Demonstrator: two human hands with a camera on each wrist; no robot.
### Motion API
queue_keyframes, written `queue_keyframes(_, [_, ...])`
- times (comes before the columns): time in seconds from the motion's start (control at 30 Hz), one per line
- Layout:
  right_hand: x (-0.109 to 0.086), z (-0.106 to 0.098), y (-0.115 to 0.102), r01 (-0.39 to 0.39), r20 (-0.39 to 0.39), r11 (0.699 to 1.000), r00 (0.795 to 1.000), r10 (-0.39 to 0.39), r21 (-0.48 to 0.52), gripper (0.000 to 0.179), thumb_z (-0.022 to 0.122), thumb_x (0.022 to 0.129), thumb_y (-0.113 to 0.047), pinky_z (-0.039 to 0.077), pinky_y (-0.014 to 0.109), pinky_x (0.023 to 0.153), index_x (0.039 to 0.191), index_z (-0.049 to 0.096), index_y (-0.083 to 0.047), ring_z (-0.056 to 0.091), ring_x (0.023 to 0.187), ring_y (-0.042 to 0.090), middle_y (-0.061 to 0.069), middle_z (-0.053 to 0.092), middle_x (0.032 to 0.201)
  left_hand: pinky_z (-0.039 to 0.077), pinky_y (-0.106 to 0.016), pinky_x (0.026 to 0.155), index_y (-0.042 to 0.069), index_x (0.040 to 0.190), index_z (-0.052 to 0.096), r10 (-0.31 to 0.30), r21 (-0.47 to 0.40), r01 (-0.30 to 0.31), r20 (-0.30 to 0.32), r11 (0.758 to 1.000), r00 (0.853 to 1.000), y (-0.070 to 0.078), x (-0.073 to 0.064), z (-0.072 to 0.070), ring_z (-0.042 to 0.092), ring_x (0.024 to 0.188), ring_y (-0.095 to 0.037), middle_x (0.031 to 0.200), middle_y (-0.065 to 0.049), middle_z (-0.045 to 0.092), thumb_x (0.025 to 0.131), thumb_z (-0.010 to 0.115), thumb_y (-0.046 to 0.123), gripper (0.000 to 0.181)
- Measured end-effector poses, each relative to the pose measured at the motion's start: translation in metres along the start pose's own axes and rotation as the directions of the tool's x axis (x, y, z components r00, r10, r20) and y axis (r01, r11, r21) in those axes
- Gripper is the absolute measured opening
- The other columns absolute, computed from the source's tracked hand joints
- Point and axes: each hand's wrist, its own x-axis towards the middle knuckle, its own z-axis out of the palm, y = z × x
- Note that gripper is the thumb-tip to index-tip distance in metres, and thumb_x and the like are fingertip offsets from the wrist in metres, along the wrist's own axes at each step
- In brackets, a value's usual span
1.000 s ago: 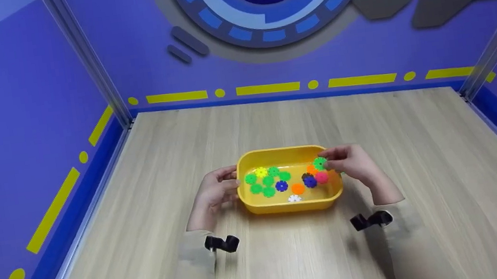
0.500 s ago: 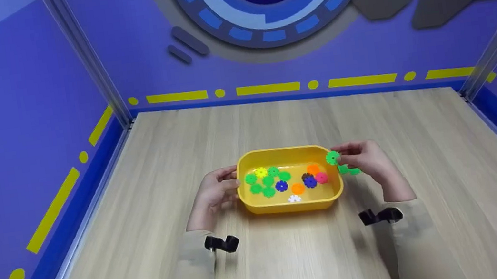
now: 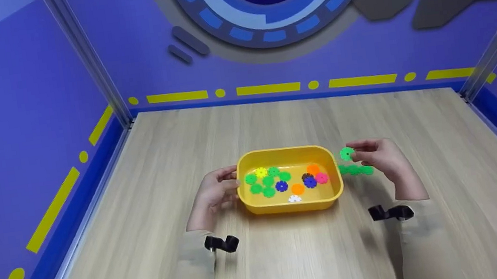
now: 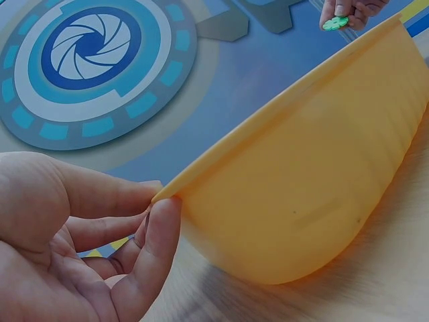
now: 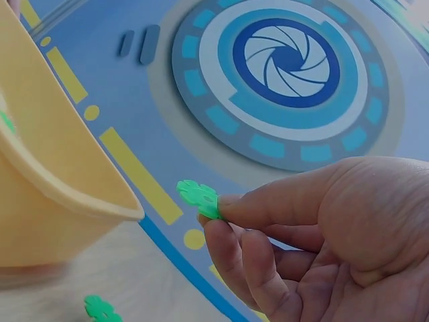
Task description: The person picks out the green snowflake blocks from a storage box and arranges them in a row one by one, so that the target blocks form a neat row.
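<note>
Sleeves (image 3: 194, 276) of pale beige cloth come nearest to us, each with a black wrist mount (image 3: 222, 243) at its cuff, over a wood-grain tabletop (image 3: 255, 263). Beyond the cuffs we see the left hand (image 3: 214, 191) pinching the rim of a yellow tub (image 3: 293, 207) at its left end. The tub stands upright on the tabletop, between the two hands. Inside it we find, nearest first, a white disc (image 3: 294, 198), then orange discs (image 3: 298, 189), dark blue discs (image 3: 281, 186) and a pink disc (image 3: 322, 178) from the middle rightward, with loose green discs (image 3: 269, 192) gathered on the left and a yellow disc (image 3: 261, 172) near the far wall. A row of green pieces (image 3: 357, 170) lies just outside the tub's right end; whether it touches, we cannot tell. Near it, the right hand (image 3: 385, 157) grips a green disc (image 3: 347, 153) between thumb and fingers, up in the air. Farther off, we face a purple-blue back wall (image 3: 153, 75) with yellow dashes (image 3: 268, 89) along its foot and a round emblem (image 3: 273, 35) above.
</note>
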Motion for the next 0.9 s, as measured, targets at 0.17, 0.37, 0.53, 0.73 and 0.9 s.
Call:
queue_keyframes(0.17, [-0.001, -0.006, 0.005, 0.015, -0.013, 1.0, 1.0, -0.015, 0.004, 0.047, 0.068, 0.097, -0.019, 0.055, 0.015, 0.082, 0.139, 0.062, 0.0, 0.066, 0.09, 0.001, 0.011, 0.071, 0.122, 0.059, -0.027, 0.062, 0.003, 0.14, 0.061, -0.003, 0.004, 0.003, -0.005, 1.0, 1.0, 0.001, -0.001, 0.0, 0.063, 0.07, -0.013, 0.118, -0.013, 0.062, 0.089, 0.067, -0.006, 0.052])
queue_keyframes(0.37, [-0.004, -0.013, 0.012, 0.008, -0.041, 1.0, 0.999, -0.008, -0.008, 0.046, 0.068, 0.098, -0.021, 0.055, 0.014, 0.081, 0.14, 0.061, -0.001, 0.065, 0.09, -0.002, 0.001, 0.07, 0.115, 0.06, -0.028, 0.063, 0.002, 0.14, 0.061, -0.004, 0.0, 0.004, -0.007, 1.0, 1.0, 0.001, -0.001, 0.0, 0.064, 0.072, -0.013, 0.117, -0.013, 0.063, 0.089, 0.067, -0.007, 0.052])
queue_keyframes(0.53, [-0.003, -0.021, 0.021, -0.024, -0.051, 1.0, 0.998, 0.023, -0.006, 0.048, 0.065, 0.1, -0.02, 0.054, 0.012, 0.081, 0.143, 0.058, -0.001, 0.064, 0.091, -0.006, 0.008, 0.069, 0.124, 0.06, -0.028, 0.064, 0.001, 0.14, 0.061, -0.003, -0.002, 0.003, 0.0, 1.0, 1.0, 0.001, -0.002, 0.0, 0.063, 0.076, -0.014, 0.118, -0.014, 0.062, 0.089, 0.066, -0.008, 0.052])
queue_keyframes(0.73, [-0.006, -0.029, 0.027, -0.035, -0.051, 0.999, 0.998, 0.036, 0.025, 0.048, 0.064, 0.101, -0.019, 0.055, 0.013, 0.081, 0.144, 0.056, 0.001, 0.064, 0.09, -0.007, -0.011, 0.07, 0.11, 0.059, -0.029, 0.063, 0.002, 0.14, 0.061, -0.005, -0.008, 0.005, -0.002, 1.0, 1.0, 0.001, -0.001, 0.001, 0.063, 0.075, -0.013, 0.118, -0.014, 0.062, 0.089, 0.066, -0.007, 0.052])
queue_keyframes(0.9, [-0.006, -0.033, 0.034, -0.066, -0.046, 0.997, 0.997, 0.068, 0.045, 0.049, 0.064, 0.1, -0.017, 0.055, 0.012, 0.08, 0.144, 0.055, 0.004, 0.065, 0.088, -0.007, -0.014, 0.069, 0.108, 0.059, -0.029, 0.064, 0.002, 0.139, 0.061, -0.006, -0.003, 0.006, -0.001, 1.0, 1.0, 0.0, 0.0, 0.001, 0.064, 0.075, -0.014, 0.12, -0.015, 0.063, 0.089, 0.066, -0.007, 0.051])
